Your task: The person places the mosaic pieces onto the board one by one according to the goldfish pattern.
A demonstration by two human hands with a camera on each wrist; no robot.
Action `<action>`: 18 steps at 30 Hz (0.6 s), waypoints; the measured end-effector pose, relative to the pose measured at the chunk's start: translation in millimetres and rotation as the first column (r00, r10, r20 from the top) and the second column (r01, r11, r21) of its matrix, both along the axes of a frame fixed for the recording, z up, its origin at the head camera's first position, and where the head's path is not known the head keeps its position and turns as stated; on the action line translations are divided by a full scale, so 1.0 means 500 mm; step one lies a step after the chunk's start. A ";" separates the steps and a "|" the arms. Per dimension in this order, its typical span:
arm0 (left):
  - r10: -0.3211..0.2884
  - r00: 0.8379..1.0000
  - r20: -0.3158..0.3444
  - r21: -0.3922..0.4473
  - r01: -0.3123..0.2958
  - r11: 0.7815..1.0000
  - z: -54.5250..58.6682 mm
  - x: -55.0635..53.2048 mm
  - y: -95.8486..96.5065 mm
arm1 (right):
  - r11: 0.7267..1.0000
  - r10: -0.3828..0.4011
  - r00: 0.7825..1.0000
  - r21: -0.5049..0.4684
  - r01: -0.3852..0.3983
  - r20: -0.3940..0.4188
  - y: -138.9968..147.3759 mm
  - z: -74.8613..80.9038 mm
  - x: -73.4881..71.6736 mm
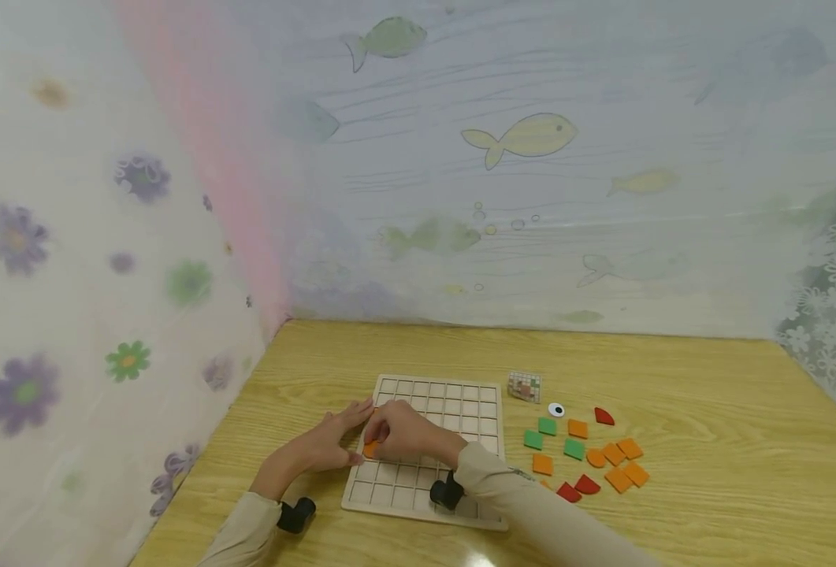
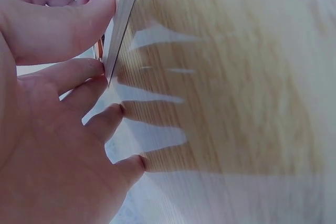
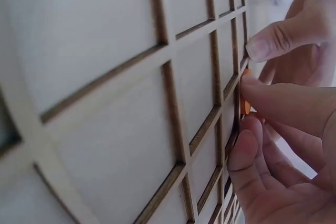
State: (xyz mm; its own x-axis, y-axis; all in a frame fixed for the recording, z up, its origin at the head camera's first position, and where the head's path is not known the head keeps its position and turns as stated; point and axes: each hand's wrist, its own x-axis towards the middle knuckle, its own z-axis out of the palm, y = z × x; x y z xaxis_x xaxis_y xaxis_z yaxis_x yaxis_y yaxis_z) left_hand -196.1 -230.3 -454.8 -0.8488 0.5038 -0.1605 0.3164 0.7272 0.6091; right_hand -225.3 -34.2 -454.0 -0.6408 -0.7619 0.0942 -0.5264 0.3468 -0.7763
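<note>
A light wooden grid board [image 1: 392, 472] lies on the table, its square recesses framed by thin strips. At the board's left side my right hand [image 1: 406, 431] pinches an orange tile [image 1: 370, 447] between thumb and fingers. The right wrist view shows that orange tile [image 3: 245, 98] standing in or against a recess of the left columns; its full shape is hidden. My left hand [image 1: 328, 441] rests along the left edge with fingers spread and fairly straight. In the left wrist view its thumb [image 2: 79, 27] touches the board's edge beside the tile.
Right of the board lie several orange squares [image 1: 577, 428], green squares [image 1: 533, 439], red quarter-round pieces [image 1: 604, 416], an orange rounded piece [image 1: 596, 457] and a white eye disc [image 1: 556, 410]. A small patterned card [image 1: 525, 387] lies near the board's far right corner. Printed curtains border the table [image 1: 708, 441].
</note>
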 end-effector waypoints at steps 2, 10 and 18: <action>0.003 1.000 0.002 -0.002 -0.003 1.000 0.003 0.001 0.000 | 1.000 0.011 1.000 -0.018 -0.011 0.008 0.003 0.002 -0.001; 0.010 1.000 0.001 0.010 -0.010 1.000 0.008 0.007 0.008 | 0.997 0.023 0.996 -0.077 -0.017 0.081 0.042 0.011 0.010; 0.021 1.000 -0.002 -0.007 -0.021 1.000 0.011 0.007 0.006 | 0.997 0.007 0.999 -0.078 -0.003 0.050 0.113 0.027 0.011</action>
